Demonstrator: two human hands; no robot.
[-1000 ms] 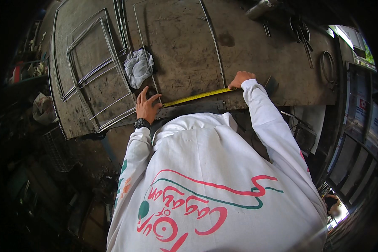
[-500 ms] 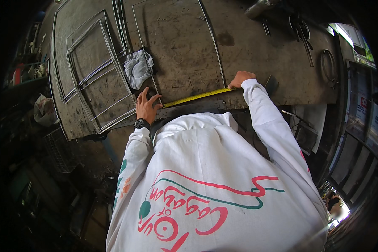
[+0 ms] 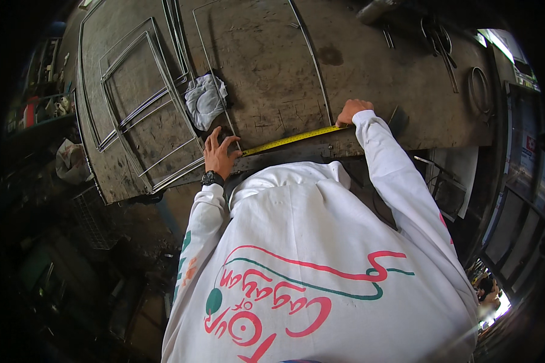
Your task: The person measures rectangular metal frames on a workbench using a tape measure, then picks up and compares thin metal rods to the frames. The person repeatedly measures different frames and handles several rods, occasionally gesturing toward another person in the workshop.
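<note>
A yellow tape measure stretches between my hands along the near edge of the workbench. My left hand, wearing a black watch, has its thumb and forefinger at the tape's left end, other fingers spread. At the tape's right end, my right hand is closed on it; whether a case lies inside the fist is hidden. A bent thin metal rod frame lies under the tape's span, one long side reaching each hand. Near my left hand sits a crumpled grey-white cloth.
Several more rod frames lie overlapped on the left of the wooden workbench. Toward the right are a wire coil, a long-handled metal tool and short rods. A metal cylinder lies at the far side.
The whole view has shifted slightly, so bench and hands appear a little further right. Both hands keep their places on the tape.
</note>
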